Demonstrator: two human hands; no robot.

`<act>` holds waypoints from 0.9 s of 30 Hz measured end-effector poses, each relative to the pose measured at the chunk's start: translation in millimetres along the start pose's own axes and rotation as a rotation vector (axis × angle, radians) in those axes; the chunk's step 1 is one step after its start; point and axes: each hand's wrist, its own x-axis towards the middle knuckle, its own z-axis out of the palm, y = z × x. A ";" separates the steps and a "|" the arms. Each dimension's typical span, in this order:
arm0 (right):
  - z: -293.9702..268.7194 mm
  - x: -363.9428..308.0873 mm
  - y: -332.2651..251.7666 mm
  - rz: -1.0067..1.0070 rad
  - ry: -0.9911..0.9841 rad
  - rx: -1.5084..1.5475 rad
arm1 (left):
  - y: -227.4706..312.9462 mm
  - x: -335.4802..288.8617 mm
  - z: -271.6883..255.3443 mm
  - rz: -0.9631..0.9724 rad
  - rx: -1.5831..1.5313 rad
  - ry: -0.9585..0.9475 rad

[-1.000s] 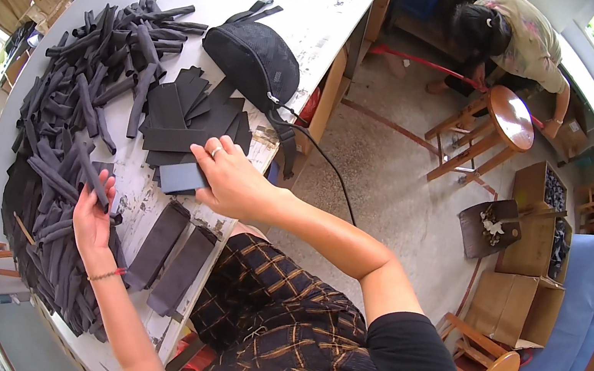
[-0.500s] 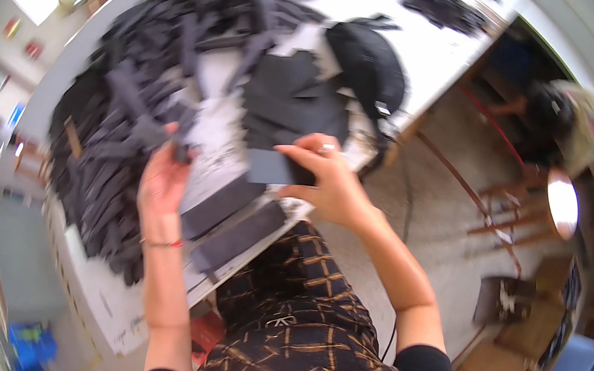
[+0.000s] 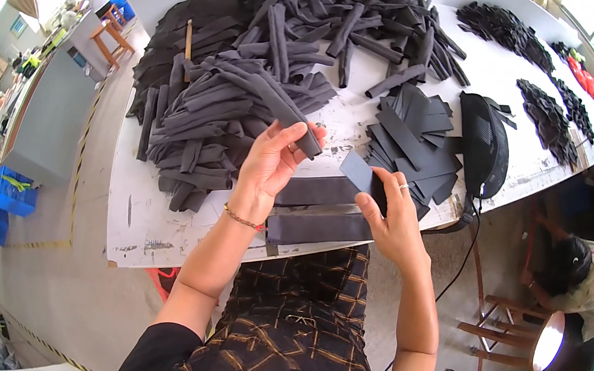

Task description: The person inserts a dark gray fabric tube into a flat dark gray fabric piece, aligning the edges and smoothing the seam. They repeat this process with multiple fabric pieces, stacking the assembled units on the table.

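My left hand (image 3: 269,165) is closed around the lower end of a dark grey fabric sleeve (image 3: 289,113), a flattened tube whose open end points toward my right hand. My right hand (image 3: 401,221) pinches a flat, stiff dark grey rectangular piece (image 3: 358,172) between thumb and fingers. The sleeve and the piece are apart. Below both hands, two long dark padded strips (image 3: 322,224) lie side by side near the table's front edge. A heap of similar sleeves (image 3: 219,115) spreads to the left. Loose flat pieces (image 3: 411,130) lie fanned beyond my right hand.
A black zipped pouch (image 3: 482,145) sits at the table's right edge, a cord hanging below. More dark piles (image 3: 544,120) lie at the far right of the white table (image 3: 131,225). A wooden stool (image 3: 514,333) and a crouching person (image 3: 584,285) are on the right floor.
My view has turned and become sharper. My left hand has come away from the heap toward my right hand, with a sleeve now plainly in it. My right hand still holds the flat piece.
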 end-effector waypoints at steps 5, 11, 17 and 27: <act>12.5 -1.3 2.3 -0.098 0.034 -0.009 | -5.1 -3.1 -5.8 -0.088 -0.094 0.040; 17.3 -2.6 9.6 -0.087 0.061 -0.044 | -5.0 -4.2 -7.5 -0.155 -0.302 -0.125; 23.6 -3.7 20.0 -0.155 0.126 -0.138 | -7.7 -5.4 -10.8 -0.081 -0.060 -0.043; 25.4 -9.6 3.8 -0.300 0.217 -0.195 | -8.6 -6.7 -11.1 -0.048 -0.041 0.061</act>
